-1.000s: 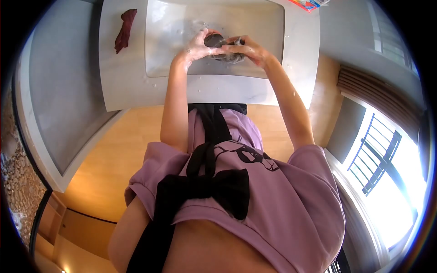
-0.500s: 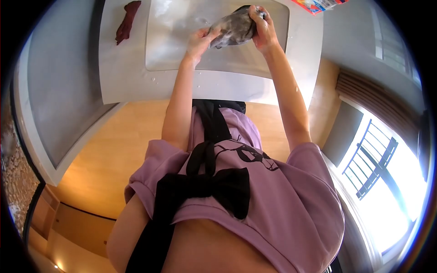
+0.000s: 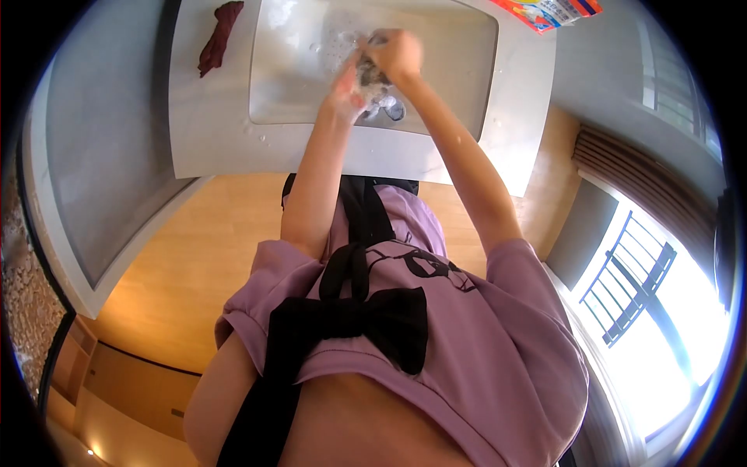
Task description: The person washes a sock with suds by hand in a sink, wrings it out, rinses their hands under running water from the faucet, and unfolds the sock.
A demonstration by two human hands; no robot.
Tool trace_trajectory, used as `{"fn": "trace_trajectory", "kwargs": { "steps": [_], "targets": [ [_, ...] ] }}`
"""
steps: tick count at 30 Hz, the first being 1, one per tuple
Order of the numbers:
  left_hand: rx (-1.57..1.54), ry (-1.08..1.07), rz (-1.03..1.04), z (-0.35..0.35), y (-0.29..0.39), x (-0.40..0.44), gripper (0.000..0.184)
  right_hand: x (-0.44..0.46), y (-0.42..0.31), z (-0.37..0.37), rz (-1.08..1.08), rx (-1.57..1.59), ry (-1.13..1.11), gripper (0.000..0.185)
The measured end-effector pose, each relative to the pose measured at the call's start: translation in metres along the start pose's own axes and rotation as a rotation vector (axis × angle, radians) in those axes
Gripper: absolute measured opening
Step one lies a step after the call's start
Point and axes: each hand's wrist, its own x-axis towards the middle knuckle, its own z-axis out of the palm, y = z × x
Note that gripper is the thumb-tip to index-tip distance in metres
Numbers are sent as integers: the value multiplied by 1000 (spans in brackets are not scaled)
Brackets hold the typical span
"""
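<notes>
A wet, lathered grey sock point(image 3: 374, 75) is bunched between my two hands over the sink basin point(image 3: 455, 70). My left hand point(image 3: 347, 92) is on its left side, palm and fingers against the cloth. From above, my right hand point(image 3: 400, 56) is closed on the sock, blurred by motion. One darker end of the sock hangs below the hands, near the basin's front edge. White suds cling to the cloth and lie in the basin.
A twisted maroon sock point(image 3: 220, 40) lies on the left of the white counter point(image 3: 206, 140). At the back right is a colourful plastic packet point(image 3: 548, 12). Water drops dot the counter's front edge. A window point(image 3: 638, 288) is on the right.
The sock was stretched between my hands; now it is bunched. My right hand has moved left and down, close to my left hand. More suds show in the basin.
</notes>
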Motion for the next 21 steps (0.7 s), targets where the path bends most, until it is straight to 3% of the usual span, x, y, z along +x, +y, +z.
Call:
{"fn": "trace_trajectory", "kwargs": {
  "steps": [1,2,3,5,6,8,9,10,11,12,13,14,15,17,18,20,21],
  "targets": [
    [50,-20,39,2,4,-2,50,-3,4,5,3,1,-2,24],
    [-273,-80,-133,-12,3,1,47,-9,9,13,-198,14,79,20],
    [-325,-85,-165,-14,-3,6,45,-12,14,18,-407,19,161,18],
    [-418,-407,209,-3,-18,20,41,-46,-6,6,-804,1,128,17],
    [-468,-513,371,5,-25,27,39,-42,0,10,-741,-33,141,17],
    [-548,-196,274,16,-28,26,34,-18,10,15,-492,-104,154,16],
    [-303,106,-134,18,0,16,35,-2,9,11,-307,-140,160,16],
    [-262,208,-269,30,10,19,38,5,3,2,-122,29,207,13],
    [-259,218,-277,12,-2,17,38,-2,3,4,-113,34,199,13],
    [-351,112,-256,-19,-25,18,39,-13,3,3,-279,4,126,15],
    [-445,-6,-223,-3,-8,24,40,-21,2,0,-456,-32,60,18],
    [-324,-62,-359,10,15,17,41,-33,3,0,-684,35,79,12],
    [-329,-75,-361,17,22,17,40,-45,-4,-2,-766,-24,127,11],
    [-290,258,-453,33,21,27,37,-24,9,-10,-587,43,-6,19],
    [-282,353,-500,40,23,30,35,-9,7,-10,-378,60,109,19],
    [-347,365,-523,46,17,33,27,13,7,-9,-23,173,225,19],
    [-343,368,-527,35,14,27,27,3,5,-10,-19,178,225,19]
  ]
}}
